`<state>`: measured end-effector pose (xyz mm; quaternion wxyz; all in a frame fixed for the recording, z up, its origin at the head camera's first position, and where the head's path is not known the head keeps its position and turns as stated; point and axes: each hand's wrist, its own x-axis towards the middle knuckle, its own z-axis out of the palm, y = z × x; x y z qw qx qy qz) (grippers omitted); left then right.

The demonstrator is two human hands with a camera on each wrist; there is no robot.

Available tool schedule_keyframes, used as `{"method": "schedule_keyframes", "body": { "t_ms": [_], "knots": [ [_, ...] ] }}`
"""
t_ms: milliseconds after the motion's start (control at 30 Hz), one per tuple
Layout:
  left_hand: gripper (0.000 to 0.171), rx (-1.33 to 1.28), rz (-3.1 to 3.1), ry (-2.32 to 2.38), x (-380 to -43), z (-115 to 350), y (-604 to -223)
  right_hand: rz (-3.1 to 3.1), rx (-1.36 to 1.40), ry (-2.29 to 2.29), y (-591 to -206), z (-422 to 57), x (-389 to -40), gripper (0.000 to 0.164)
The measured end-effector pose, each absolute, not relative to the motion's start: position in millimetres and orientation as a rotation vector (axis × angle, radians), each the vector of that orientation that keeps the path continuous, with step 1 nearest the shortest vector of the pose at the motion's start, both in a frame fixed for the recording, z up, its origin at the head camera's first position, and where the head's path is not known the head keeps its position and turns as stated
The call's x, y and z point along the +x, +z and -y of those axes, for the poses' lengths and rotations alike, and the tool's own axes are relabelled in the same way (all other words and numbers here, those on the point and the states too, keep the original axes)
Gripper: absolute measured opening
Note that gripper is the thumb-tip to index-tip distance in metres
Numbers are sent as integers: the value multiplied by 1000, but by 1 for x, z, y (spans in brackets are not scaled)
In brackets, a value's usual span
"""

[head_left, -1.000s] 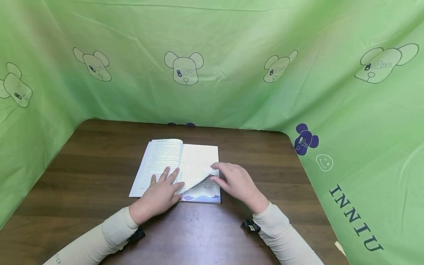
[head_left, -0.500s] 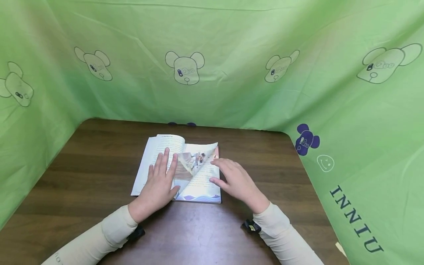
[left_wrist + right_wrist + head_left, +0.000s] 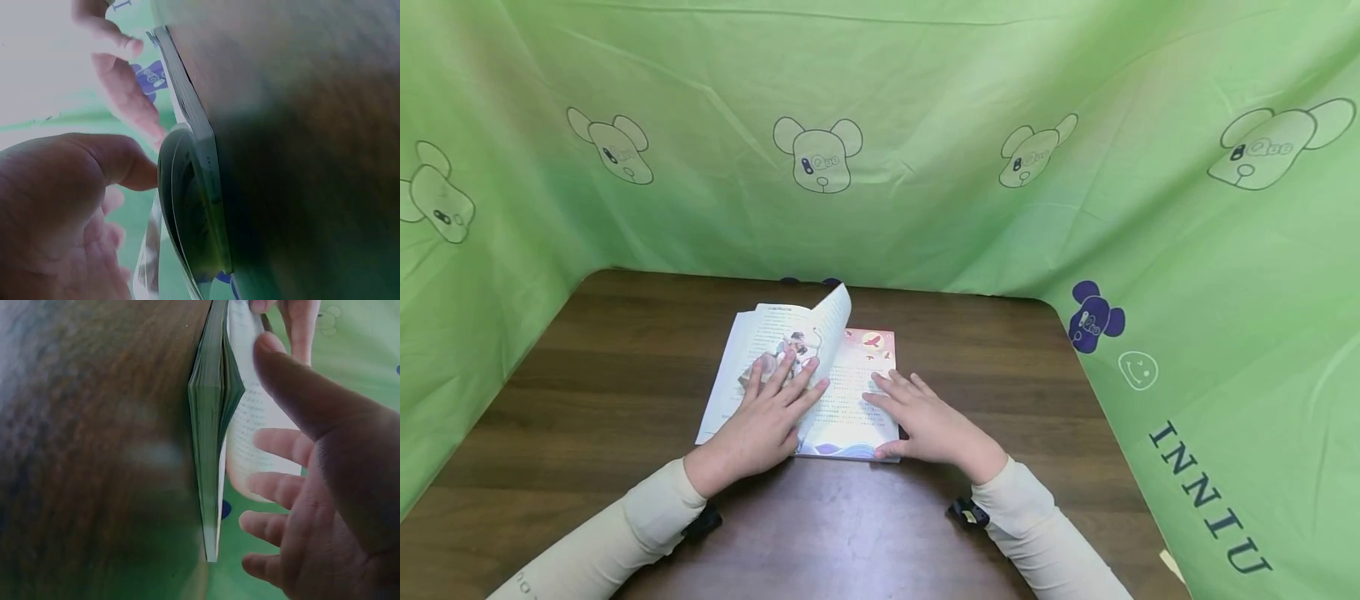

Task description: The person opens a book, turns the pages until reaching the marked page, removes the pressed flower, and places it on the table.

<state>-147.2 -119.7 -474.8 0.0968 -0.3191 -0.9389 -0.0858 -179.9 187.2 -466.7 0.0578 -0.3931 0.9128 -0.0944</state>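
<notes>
An open book [image 3: 844,408] lies on the table in the head view, its right page printed with text, red birds at the top and blue waves along the bottom. My left hand [image 3: 760,429] rests on the left side with fingers spread, over a page [image 3: 833,321] with a picture; that page's top corner curls upward. On the lower right part of the book is my right hand [image 3: 928,425], fingers extended. In the left wrist view the left thumb [image 3: 128,164] touches the bowed pages. The right wrist view shows the book's page edges [image 3: 209,425] beside the right hand [image 3: 331,456].
The dark wooden table [image 3: 610,358] surrounds the book. A green cloth [image 3: 925,217] with printed bear heads hangs behind it and at both sides. A small pale object [image 3: 1170,564] sits at the table's right edge.
The page lifted at its lower right corner has swung over to the left, under the left hand, uncovering the page with red birds. The right hand has let go of it and spread its fingers.
</notes>
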Motion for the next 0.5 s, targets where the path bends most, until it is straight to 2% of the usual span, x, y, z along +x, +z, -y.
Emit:
{"method": "schedule_keyframes", "body": {
  "t_ms": [300,500],
  "knots": [
    [79,-1065,2908,-281,-147,121,-473,-2677,-1177,-267,-472,-188,-178,98],
    [76,-1040,2997,-338,-145,121,-472,-2663,-1191,-236,-474,-188,-178,92]
  ]
}}
